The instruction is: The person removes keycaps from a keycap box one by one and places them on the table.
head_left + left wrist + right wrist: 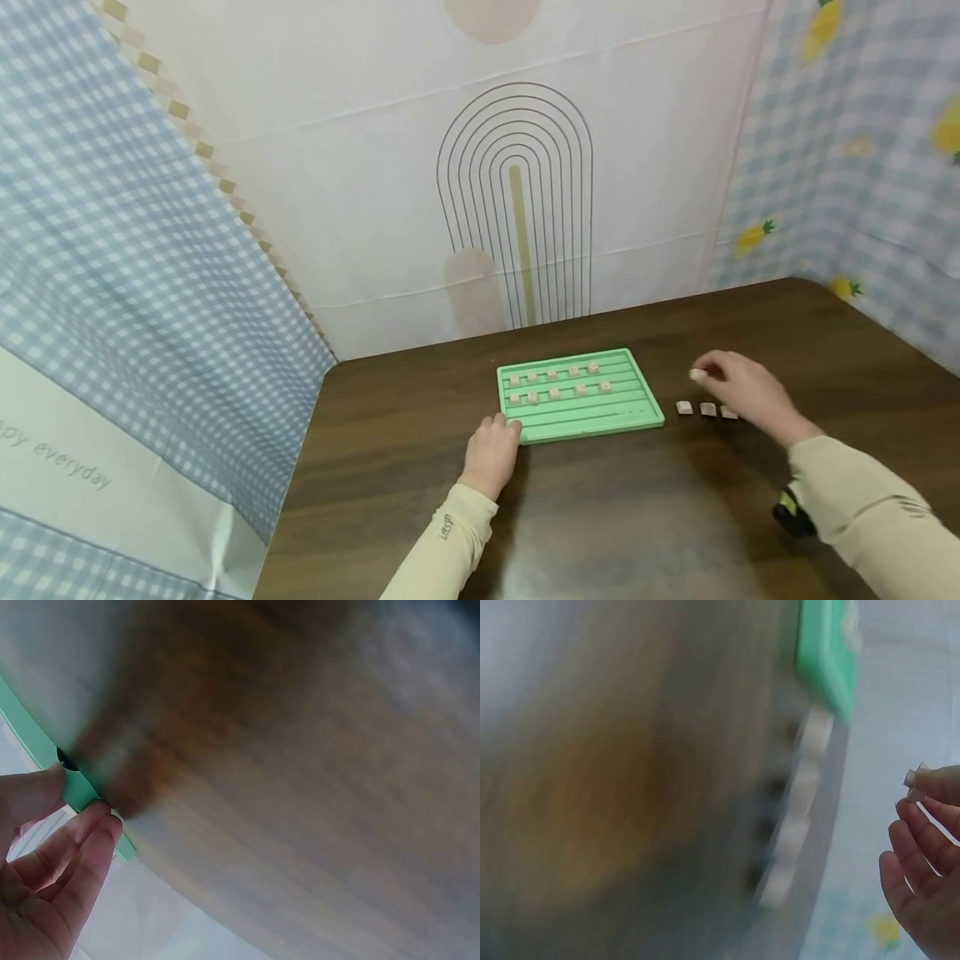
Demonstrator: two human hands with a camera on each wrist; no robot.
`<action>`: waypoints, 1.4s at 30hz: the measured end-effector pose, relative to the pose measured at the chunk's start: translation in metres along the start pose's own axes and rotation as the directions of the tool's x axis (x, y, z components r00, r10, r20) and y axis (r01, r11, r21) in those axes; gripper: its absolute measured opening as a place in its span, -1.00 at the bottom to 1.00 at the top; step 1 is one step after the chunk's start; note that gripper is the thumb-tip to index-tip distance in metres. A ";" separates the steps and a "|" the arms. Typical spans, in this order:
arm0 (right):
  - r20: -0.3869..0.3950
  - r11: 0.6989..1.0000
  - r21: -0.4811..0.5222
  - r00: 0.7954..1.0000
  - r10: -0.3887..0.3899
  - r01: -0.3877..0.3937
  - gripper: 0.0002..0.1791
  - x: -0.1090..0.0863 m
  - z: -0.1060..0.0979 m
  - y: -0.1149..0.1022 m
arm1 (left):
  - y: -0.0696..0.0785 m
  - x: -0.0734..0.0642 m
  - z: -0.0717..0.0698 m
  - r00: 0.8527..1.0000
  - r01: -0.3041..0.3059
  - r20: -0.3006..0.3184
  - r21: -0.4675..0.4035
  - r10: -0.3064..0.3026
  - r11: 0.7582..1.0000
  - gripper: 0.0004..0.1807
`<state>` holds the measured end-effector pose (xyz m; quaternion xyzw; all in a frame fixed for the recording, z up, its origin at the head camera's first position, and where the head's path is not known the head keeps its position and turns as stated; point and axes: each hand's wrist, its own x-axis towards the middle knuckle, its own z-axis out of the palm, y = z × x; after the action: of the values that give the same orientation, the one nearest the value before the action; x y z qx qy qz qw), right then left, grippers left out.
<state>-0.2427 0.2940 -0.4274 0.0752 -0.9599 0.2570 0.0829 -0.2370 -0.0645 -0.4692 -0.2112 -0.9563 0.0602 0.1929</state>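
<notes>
A light-green tray (585, 427) with raised ridges lies on the table, bearing two rows of small pale keycaps (554, 393). My left hand (491, 454) grips its near left corner; in the left wrist view the thumb and fingertips (96, 814) pinch the green edge. Off the tray's right side, my right hand (750, 396) is raised above the table and pinches one pale keycap (697, 375) between thumb and fingers. That same keycap (911, 780) shows in the right wrist view. Below the hand, several loose keycaps (685, 407) stand in a short row, partly covered by it.
The brown wooden table (600, 508) reaches back to a patterned cloth (375, 208) hung behind it. Checked cloth (150, 250) hangs on the left and right sides. A black and yellow-green object (791, 508) is at the right wrist, partly hidden by the sleeve.
</notes>
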 end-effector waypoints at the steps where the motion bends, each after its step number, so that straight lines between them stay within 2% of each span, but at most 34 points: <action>1: -0.003 1.000 -0.015 1.000 0.015 -0.015 -0.62 -0.004 -0.005 0.011 | -0.001 0.000 -0.001 1.000 0.002 -0.004 0.002 -0.002 1.000 -0.91; 4: 0.028 0.996 -0.051 0.997 0.069 -0.068 -0.59 -0.015 -0.015 0.041 | -0.003 0.000 -0.001 1.000 0.007 -0.003 0.000 -0.007 1.000 -0.89; 7: 0.086 0.990 -0.082 0.989 0.121 -0.114 -0.58 -0.026 -0.016 0.064 | -0.004 0.000 -0.001 1.000 0.009 0.017 -0.005 -0.009 1.000 -0.90; 13: 0.153 0.984 -0.100 0.975 0.161 -0.147 -0.62 -0.038 -0.004 0.079 | -0.005 -0.004 -0.002 1.000 0.005 0.027 -0.009 -0.005 1.000 -0.91; 19: 0.154 0.983 -0.117 0.976 0.156 -0.138 -0.71 -0.034 -0.003 0.078 | -0.006 -0.001 -0.004 1.000 0.001 0.024 -0.008 -0.001 1.000 -0.92; 31: 0.183 0.989 -0.096 0.975 0.126 -0.110 -0.60 -0.024 -0.013 0.071 | -0.002 0.001 -0.004 0.998 0.012 0.061 -0.017 -0.011 1.000 -0.88; 37: 0.163 0.995 -0.091 0.985 0.054 -0.040 -0.60 0.000 -0.018 0.050 | 0.000 0.001 -0.004 0.997 0.002 0.073 -0.015 0.000 1.000 -0.87; 42: 0.110 0.995 -0.087 0.993 -0.041 0.051 -0.69 0.027 -0.002 0.016 | 0.002 -0.001 -0.006 0.996 -0.003 0.085 -0.003 0.003 1.000 -0.88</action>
<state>-0.2717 0.3056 -0.4283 0.1071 -0.9716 0.2071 0.0401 -0.2335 -0.0631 -0.4647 -0.2102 -0.9634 0.0679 0.1517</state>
